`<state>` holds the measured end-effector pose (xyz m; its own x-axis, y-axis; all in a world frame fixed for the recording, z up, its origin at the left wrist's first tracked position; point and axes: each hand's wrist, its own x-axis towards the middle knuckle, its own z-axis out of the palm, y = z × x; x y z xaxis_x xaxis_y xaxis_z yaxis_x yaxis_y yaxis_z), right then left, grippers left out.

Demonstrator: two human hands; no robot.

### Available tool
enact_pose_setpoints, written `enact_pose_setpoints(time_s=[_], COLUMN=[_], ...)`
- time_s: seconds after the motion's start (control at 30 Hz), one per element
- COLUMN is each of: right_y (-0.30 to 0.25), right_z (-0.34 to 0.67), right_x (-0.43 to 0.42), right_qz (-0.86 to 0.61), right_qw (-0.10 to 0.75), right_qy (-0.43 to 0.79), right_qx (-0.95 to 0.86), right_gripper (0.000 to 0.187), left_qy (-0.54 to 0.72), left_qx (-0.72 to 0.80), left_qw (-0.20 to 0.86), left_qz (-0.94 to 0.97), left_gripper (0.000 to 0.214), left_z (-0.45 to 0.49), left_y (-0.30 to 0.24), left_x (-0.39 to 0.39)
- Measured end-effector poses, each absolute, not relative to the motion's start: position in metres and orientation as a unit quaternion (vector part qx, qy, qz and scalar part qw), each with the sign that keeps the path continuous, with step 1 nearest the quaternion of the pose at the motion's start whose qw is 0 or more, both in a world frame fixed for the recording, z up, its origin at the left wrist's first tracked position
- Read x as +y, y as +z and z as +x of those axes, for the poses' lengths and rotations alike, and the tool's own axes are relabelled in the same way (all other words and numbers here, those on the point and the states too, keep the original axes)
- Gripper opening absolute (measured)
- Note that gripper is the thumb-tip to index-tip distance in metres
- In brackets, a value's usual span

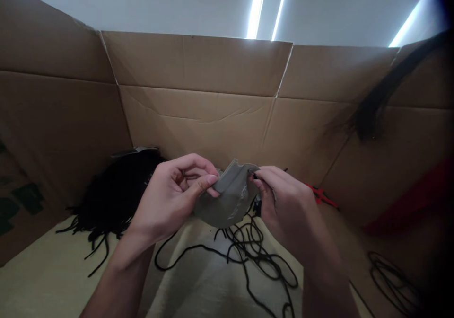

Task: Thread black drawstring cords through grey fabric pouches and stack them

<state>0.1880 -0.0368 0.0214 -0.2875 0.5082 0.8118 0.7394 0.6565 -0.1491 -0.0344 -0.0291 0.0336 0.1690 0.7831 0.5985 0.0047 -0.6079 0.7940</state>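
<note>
A grey fabric piece (229,204) with white lettering hangs between my two hands in front of me. Its upper edge looks folded like a hem. My left hand (180,192) pinches the left side of that edge between thumb and fingers. At the upper right corner, my right hand (283,195) is closed on the fabric, and a small dark tip shows at its fingertips; I cannot make out what it is. Below the fabric, loose black cords (255,247) lie in tangled loops on the surface.
At left, a large pile of black cords (113,190) rests against the cardboard wall (198,67). A red object (322,196) lies behind my right hand. More looped cord (390,280) is at the lower right. Dark hair-like strands (376,100) hang at the upper right.
</note>
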Motion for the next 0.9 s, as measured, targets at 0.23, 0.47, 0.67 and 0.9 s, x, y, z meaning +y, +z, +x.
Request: enact_pose_setpoints(time_s=[0.23, 0.47, 0.67, 0.9], right_y=[0.022, 0.022, 0.021, 0.021], right_z=[0.189, 0.187, 0.184, 0.183], right_x=[-0.038, -0.040, -0.046, -0.050], right_qz=[-0.405, -0.406, -0.404, -0.396], right_qw=[0.446, 0.448, 0.438, 0.435], right_qy=[-0.121, -0.115, -0.098, -0.110], right_qx=[-0.789, -0.788, -0.797, -0.801], right_gripper=[0.023, 0.023, 0.023, 0.023], left_qy=[0.548, 0.548, 0.525, 0.541], left_qx=[0.281, 0.273, 0.278, 0.280], left_qw=[0.350, 0.363, 0.390, 0.347], left_qz=[0.706, 0.703, 0.704, 0.713], left_gripper=[0.008, 0.006, 0.009, 0.010], left_z=[-0.034, -0.038, -0.038, -0.033], left_y=[0.035, 0.036, 0.037, 0.036], left_x=[-0.035, -0.039, -0.045, -0.052])
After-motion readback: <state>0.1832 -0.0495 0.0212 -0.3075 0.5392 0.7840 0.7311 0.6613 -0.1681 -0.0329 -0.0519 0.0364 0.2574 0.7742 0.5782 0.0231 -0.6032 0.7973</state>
